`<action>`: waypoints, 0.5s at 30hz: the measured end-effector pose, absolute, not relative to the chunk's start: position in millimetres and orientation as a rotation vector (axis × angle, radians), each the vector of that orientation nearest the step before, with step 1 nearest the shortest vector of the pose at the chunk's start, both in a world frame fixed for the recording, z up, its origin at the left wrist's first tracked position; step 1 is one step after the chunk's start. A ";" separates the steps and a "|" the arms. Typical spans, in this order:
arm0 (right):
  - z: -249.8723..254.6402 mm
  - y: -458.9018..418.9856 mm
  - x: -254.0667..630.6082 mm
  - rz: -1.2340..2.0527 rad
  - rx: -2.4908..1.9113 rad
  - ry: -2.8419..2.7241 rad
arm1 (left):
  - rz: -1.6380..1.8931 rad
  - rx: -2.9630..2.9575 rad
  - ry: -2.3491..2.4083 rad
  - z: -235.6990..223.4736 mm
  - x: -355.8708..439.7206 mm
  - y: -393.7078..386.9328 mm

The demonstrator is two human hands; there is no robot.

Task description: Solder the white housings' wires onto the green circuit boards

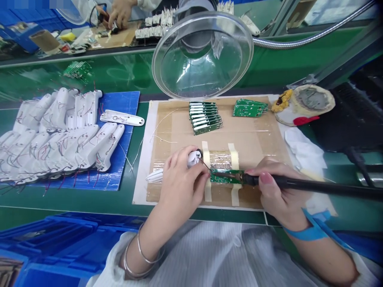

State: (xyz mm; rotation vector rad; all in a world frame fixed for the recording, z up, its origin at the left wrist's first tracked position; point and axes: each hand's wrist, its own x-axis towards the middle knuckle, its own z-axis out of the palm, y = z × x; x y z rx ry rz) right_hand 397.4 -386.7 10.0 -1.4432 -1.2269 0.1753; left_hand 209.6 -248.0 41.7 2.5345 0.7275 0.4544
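Note:
My left hand (182,179) is closed around a white plastic housing (155,175) and pinches a thin dark wire against the left end of a small green circuit board (225,176). That board lies on the cardboard mat (257,139), held between two tape strips. My right hand (277,191) grips a black soldering iron (299,184) like a pen. Its tip rests on the board's left part, close to the wire.
Several white housings with wires (56,131) lie on a blue sheet at the left. Stacked green boards (205,116) and another board pile (249,108) sit farther back. A clear round hood (203,54) hangs overhead. A sponge stand (311,101) is at the right. Another person's hands (118,14) work across the bench.

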 end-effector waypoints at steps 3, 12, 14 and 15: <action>9.8 -386.2 397.6 0.180 -1.457 -1.241 | 0.440 2.532 0.740 42.6 210.8 -248.0; 12.1 -384.4 396.2 0.171 -1.442 -1.259 | 0.418 2.545 0.761 44.8 212.2 -249.2; 12.6 -382.9 395.7 0.153 -1.431 -1.227 | 0.416 2.552 0.764 45.4 212.2 -249.3; 12.6 -381.8 395.6 0.124 -1.423 -1.191 | 0.417 2.555 0.763 45.6 211.9 -249.4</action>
